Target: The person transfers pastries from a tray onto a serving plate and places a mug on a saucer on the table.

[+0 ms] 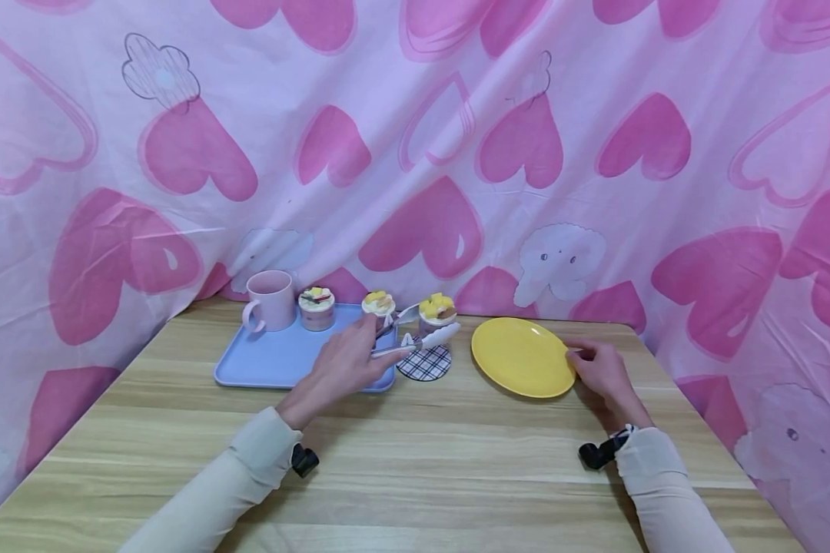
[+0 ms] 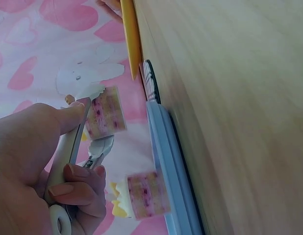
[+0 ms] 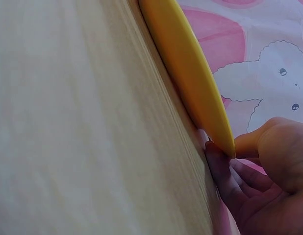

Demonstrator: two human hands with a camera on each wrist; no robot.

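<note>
Head cam: cake (image 1: pixel 436 309) btwn tongs (image 1: pixel 439 336), rt of L hand (image 1: pixel 344 355).

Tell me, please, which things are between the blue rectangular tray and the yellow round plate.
In the head view, a round black-and-white checked coaster lies there; a yellow-topped dessert cup, raised in white-tipped tongs, also appears between them.

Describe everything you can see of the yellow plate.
The yellow plate is round and shallow, plain, with a smooth, slightly glossy surface; its material could be plastic or ceramic. It faces up, toward the back of the wood-look table, to the right of the checked coaster and apart from it. The right hand grips its right edge from above and below. Whether that edge is lifted is hard to tell.
</note>
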